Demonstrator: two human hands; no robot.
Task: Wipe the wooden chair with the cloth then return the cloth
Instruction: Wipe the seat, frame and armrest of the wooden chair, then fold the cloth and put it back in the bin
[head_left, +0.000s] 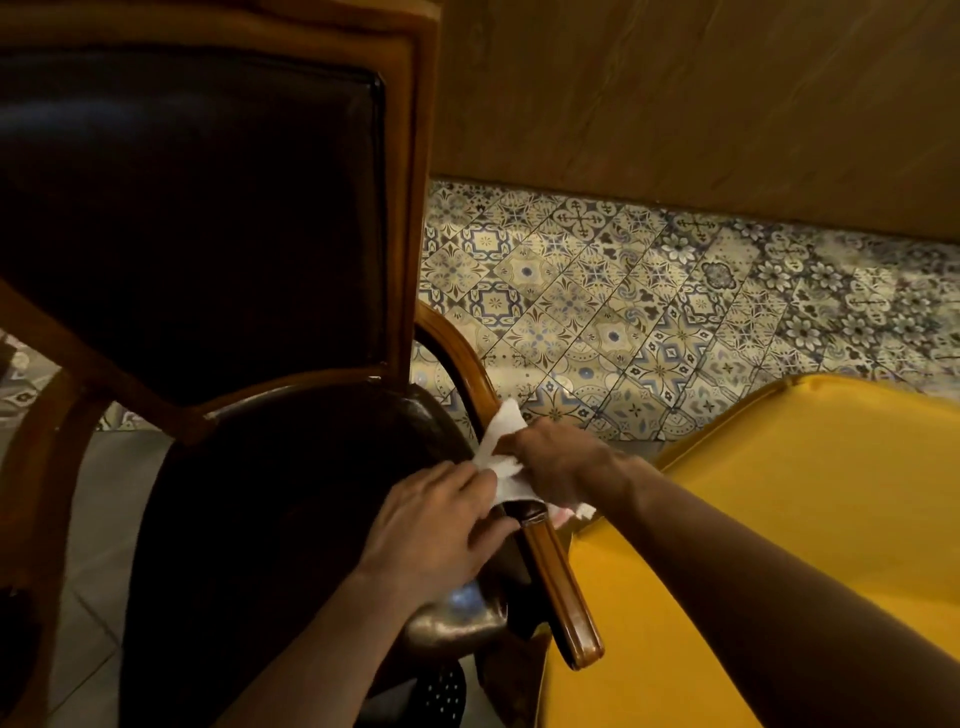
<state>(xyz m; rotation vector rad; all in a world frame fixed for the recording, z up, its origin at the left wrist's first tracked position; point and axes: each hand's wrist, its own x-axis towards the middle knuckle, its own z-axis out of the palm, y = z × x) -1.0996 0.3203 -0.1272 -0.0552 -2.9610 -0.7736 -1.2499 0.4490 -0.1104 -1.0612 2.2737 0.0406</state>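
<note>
Mid-frame, my right hand (563, 460) clamps the white cloth (501, 457) around the chair armrest (558, 582); left hand (441, 525), fingers flat, presses its edge.

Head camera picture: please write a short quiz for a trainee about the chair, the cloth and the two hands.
1. True or false: the white cloth lies on the armrest of the wooden chair.
2. Which hand presses the cloth from the side of the yellow cushion? A) left hand B) right hand
3. Fill in: the floor behind the armrest has patterned ____.

Key:
1. True. The cloth is draped over the armrest, between both hands.
2. B. The right hand holds it there; the fingers of the left hand touch the cloth from the seat side.
3. tiles
</note>
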